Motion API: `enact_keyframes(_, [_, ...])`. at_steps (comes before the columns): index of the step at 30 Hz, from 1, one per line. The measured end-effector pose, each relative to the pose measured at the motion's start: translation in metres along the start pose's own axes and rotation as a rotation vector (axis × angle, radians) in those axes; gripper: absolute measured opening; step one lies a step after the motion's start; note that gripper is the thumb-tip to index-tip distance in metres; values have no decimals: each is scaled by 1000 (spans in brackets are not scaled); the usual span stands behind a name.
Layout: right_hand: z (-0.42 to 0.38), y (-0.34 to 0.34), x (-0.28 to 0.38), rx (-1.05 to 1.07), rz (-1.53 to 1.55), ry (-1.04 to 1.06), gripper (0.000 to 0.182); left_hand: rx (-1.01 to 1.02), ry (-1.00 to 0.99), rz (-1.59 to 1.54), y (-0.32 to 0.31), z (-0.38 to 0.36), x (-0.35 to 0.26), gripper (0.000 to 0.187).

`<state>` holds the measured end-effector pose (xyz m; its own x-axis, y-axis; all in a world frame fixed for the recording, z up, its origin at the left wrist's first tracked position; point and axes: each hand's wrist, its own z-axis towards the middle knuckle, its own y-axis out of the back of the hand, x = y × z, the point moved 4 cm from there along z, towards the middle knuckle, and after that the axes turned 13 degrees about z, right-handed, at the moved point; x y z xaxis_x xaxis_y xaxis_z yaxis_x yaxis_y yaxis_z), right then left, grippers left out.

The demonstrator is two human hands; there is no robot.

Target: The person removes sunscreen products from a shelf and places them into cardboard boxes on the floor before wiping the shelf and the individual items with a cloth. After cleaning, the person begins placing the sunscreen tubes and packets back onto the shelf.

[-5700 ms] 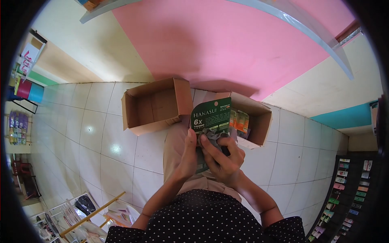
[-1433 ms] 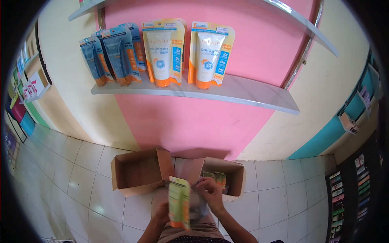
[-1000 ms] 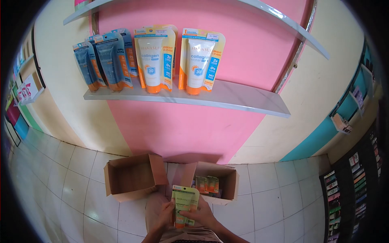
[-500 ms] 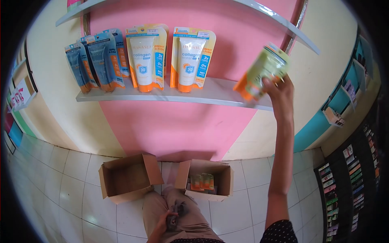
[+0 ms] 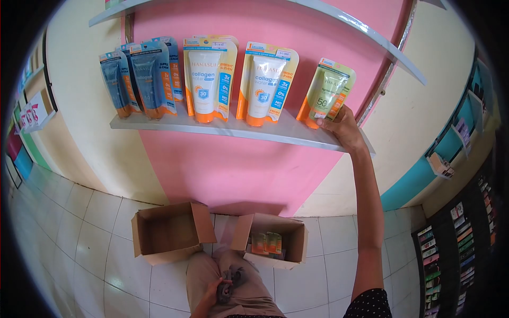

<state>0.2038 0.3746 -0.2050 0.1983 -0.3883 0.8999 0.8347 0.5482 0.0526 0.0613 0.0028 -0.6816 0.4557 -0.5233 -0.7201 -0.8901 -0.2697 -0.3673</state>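
My right hand [image 5: 342,128] grips the lower right edge of a green and orange sunscreen pack [image 5: 327,95], which stands upright at the right end of the grey shelf [image 5: 212,128]. To its left stand a white and orange collagen pack [image 5: 265,82] and another white and orange pack [image 5: 205,82] with one more behind it. Several blue packs [image 5: 150,77] fill the shelf's left end. Down on my lap, my left hand [image 5: 213,290] is closed on a dark grey cloth-like item [image 5: 229,281].
On the tiled floor, an open cardboard box [image 5: 146,254] is at the left; a second open box [image 5: 299,246] holds small green and orange packs [image 5: 273,243]. An upper shelf [image 5: 339,22] juts out overhead. A dark display rack [image 5: 424,265] stands at the right.
My right hand has lowered the green pack from a tilted position above the shelf to upright on it. The view has shifted slightly. My left hand stays on my lap.
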Motion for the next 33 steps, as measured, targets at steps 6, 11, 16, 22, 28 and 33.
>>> enact_keyframes(6, [0,-12,-2,97,128,-6,47,-19,19,-76,-3,-2,-1,38])
enact_keyframes(11, [-6,-14,2,120,103,-36,45,-18,13,-62,-2,-2,-1,38])
enact_keyframes(16, [-5,-10,1,110,71,-54,55,-55,-25,-39,-3,-2,-2,37])
enact_keyframes(22, [-50,21,13,-147,-27,283,69,-107,-28,88,-6,-10,-8,33])
enact_keyframes(28, [-197,-4,-62,-981,-280,605,31,-239,-226,1035,-15,-21,-26,23])
enact_keyframes(33, [-285,-35,-285,-570,-300,-428,28,-359,-275,1443,-38,-43,-64,41])
